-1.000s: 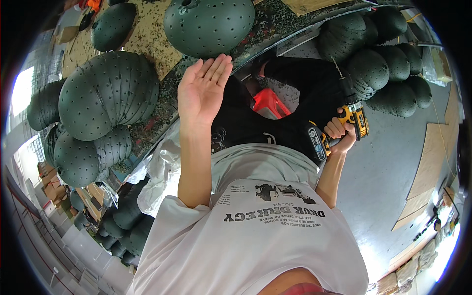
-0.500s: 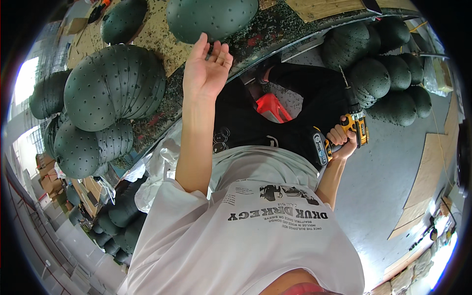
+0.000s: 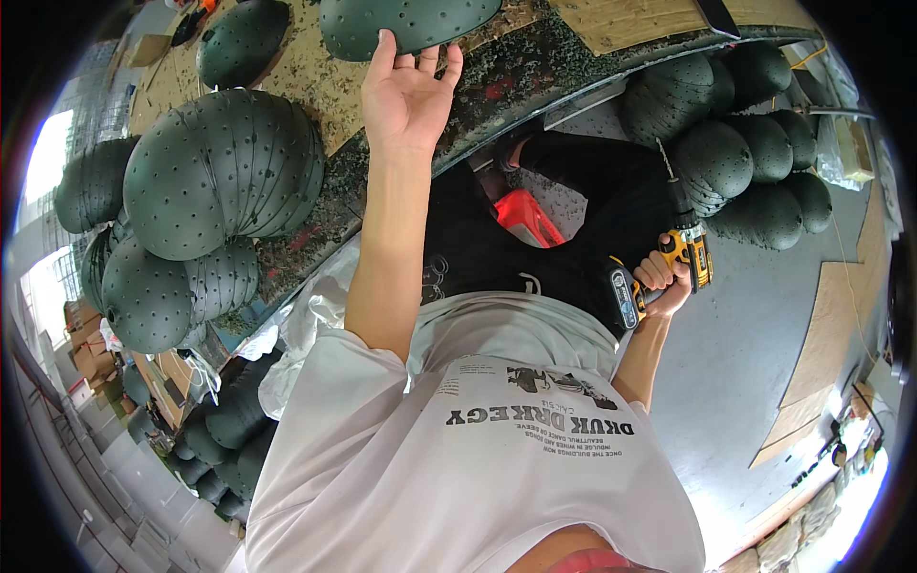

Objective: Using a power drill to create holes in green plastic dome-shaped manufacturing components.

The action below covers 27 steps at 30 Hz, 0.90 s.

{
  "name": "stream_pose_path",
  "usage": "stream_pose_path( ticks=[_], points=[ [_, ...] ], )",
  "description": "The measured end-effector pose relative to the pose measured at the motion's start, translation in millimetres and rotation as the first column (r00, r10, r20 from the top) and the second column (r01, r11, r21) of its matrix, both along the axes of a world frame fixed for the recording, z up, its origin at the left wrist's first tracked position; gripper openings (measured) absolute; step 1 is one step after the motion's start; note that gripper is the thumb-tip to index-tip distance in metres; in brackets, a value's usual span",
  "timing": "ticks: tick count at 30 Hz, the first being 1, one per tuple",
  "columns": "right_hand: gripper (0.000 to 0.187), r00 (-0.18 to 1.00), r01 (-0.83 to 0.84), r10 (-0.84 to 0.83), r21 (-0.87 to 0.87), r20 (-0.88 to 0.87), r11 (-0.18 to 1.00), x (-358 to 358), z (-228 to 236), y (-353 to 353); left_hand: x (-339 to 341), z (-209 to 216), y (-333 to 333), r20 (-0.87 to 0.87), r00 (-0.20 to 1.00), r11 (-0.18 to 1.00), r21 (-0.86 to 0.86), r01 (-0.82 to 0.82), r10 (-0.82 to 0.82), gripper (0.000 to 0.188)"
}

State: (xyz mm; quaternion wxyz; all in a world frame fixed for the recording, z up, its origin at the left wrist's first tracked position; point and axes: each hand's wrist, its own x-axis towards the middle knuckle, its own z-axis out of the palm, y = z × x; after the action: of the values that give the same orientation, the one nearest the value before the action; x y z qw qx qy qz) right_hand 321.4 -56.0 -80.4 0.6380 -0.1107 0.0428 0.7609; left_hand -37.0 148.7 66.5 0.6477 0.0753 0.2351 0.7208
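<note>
A dark green domed shell dotted with small holes (image 3: 411, 21) lies at the far edge of view on the bench. My left hand (image 3: 409, 105) is palm up at its near rim, with the thumb on the outside and the other fingertips tucked out of sight under the edge. Away from the bench, my right hand (image 3: 666, 277) grips a yellow and black cordless drill (image 3: 695, 256) by its handle. Its long thin bit points away from me, toward the stacked shells on the right, without a visible contact with them.
Green shavings litter the bench (image 3: 349, 181). Nested stacks of holed shells (image 3: 224, 172) stand at left, and more shells (image 3: 712, 158) at right. Another shell (image 3: 244, 43) lies beyond. A red object (image 3: 528, 218) shows between my legs. Cardboard sheets (image 3: 821, 334) lie on the floor.
The domed shell has shifted away from me, and my left hand has moved up to it and closed on its rim. The drill in my right hand has barely moved.
</note>
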Motion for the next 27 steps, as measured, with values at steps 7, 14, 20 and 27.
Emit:
stream_pose_path(
  ticks=[7, 14, 20, 27],
  points=[
    [0.041, 1.000, -0.028, 0.029, 0.003, -0.011, 1.000, -0.4, 1.7, 2.0, -11.1, -9.5, 8.2, 0.085, 0.996, 0.997, 0.072, 0.007, -0.013, 0.020],
    [0.042, 0.999, -0.029, 0.029, -0.020, 0.017, 0.999, 0.1, 2.7, 1.5, -20.6, 4.4, 19.5, 0.106, 0.994, 0.995, 0.095, 0.002, -0.012, 0.020],
    [0.040, 0.998, -0.023, 0.025, -0.047, 0.057, 0.999, 0.3, 2.7, 1.6, -8.6, 21.0, 49.0, 0.126, 0.966, 0.963, 0.122, -0.242, 0.227, 0.036],
    [0.040, 0.997, -0.028, 0.032, -0.065, 0.067, 0.997, -0.5, 4.5, 4.4, -5.0, 31.8, 56.1, 0.025, 0.977, 0.966, 0.145, -0.215, 0.214, 0.054]
  ],
)
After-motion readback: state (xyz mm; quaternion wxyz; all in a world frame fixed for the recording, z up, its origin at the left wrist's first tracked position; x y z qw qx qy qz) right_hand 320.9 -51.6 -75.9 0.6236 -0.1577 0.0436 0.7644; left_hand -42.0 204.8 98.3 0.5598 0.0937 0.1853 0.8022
